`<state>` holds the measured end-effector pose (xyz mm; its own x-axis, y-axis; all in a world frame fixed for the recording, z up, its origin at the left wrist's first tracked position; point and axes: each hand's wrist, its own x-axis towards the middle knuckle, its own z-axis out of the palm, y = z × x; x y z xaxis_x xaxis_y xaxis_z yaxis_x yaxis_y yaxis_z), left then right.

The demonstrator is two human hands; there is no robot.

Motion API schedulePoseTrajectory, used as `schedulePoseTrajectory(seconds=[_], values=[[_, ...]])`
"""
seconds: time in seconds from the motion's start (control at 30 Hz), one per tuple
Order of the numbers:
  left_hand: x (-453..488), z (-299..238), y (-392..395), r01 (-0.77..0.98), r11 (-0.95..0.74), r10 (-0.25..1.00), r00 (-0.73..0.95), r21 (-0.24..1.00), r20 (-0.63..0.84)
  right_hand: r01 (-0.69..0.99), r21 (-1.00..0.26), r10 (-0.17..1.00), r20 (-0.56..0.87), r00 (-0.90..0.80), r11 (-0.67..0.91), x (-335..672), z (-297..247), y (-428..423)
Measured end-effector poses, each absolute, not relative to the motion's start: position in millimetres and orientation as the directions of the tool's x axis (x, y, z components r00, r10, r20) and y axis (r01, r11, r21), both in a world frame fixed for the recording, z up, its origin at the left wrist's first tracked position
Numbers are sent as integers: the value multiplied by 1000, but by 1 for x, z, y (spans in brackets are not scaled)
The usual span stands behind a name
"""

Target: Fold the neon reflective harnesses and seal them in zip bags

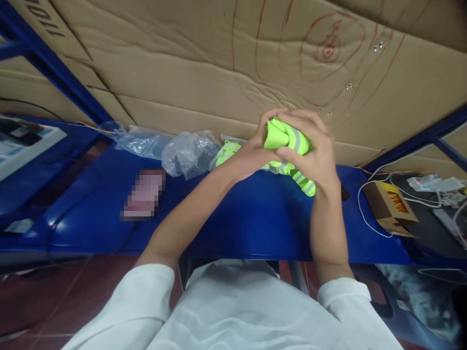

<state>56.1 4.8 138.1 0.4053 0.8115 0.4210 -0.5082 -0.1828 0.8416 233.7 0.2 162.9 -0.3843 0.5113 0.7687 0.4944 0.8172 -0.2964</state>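
Both hands are wrapped round a rolled neon-yellow reflective vest with silver stripes, held above the far side of the blue table. My left hand grips its left end, with the fingers curled behind it. My right hand closes over its top and right side, the thumb pressing on the front. Behind and below my hands lie more neon-yellow striped bundles, partly hidden by my hands and wrists. Another yellow bundle in clear plastic shows left of my left wrist.
Crumpled clear plastic bags lie along the back of the blue table. A phone-like blurred rectangle rests at left. At right stand an open cardboard box and white cables. A cardboard wall closes off the back.
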Motion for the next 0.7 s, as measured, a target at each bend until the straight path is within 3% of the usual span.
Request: schedulePoseTrajectory(seconds=[0.13, 0.3, 0.4, 0.53, 0.6, 0.67, 0.7], values=[[54, 140, -5, -383, -324, 744, 462, 865, 483, 485, -311, 518, 764, -384, 817, 244, 170, -7], [57, 141, -9, -302, -236, 746, 553, 924, 371, 473, -328, 513, 788, -340, 818, 245, 164, -2], [47, 156, -12, -152, -249, 758, 584, 957, 290, 505, -317, 516, 794, -322, 803, 241, 164, -1], [8, 167, 8, 91, -450, 710, 640, 888, 294, 523, -318, 498, 831, -248, 791, 254, 168, 4], [-19, 157, 34, 376, -556, 797, 495, 741, 347, 554, -341, 500, 851, -162, 760, 269, 169, 10], [-45, 137, 62, 755, -344, 924, 168, 558, 342, 560, -383, 500, 864, -65, 735, 283, 166, 18], [-56, 127, 74, 808, -255, 944, 90, 531, 317, 548, -409, 500, 866, -19, 729, 289, 164, 23]])
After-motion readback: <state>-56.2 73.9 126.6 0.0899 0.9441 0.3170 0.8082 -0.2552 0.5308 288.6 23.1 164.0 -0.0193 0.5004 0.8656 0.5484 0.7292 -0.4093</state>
